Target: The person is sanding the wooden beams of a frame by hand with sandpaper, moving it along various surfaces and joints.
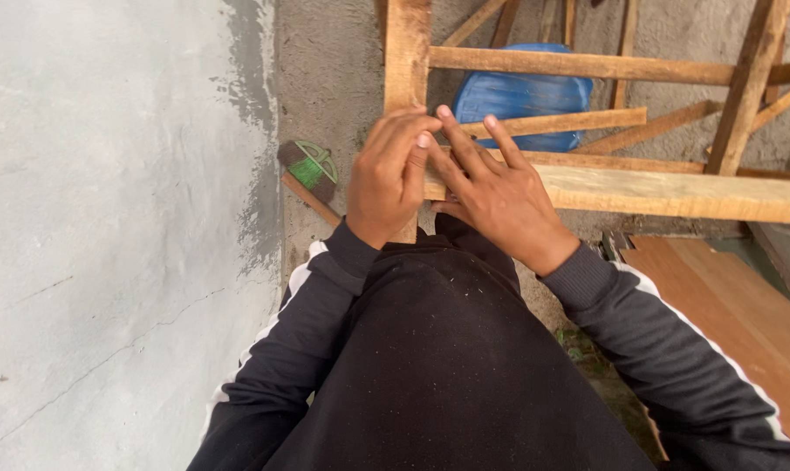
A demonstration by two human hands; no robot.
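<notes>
Left hand (388, 179) wrapped round upright pale timber post (407, 52) of rough wooden frame. Right hand (498, 196) open, fingers splayed on horizontal plank (674, 192) at joint. Step: apparently steadying joint; fastener, if any, hidden. Blue plastic sheet (521, 92) behind frame.

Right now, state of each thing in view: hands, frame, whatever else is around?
left hand: curled around the upright wooden post, gripping it
right hand: fingers spread, laid on the wide plank at its joint with the post
thin slat: lying crosswise, under the right fingertips
blue plastic tub: behind the frame, partly hidden
green-headed tool: leaning by the wall, untouched
plywood sheet: lying flat
</notes>
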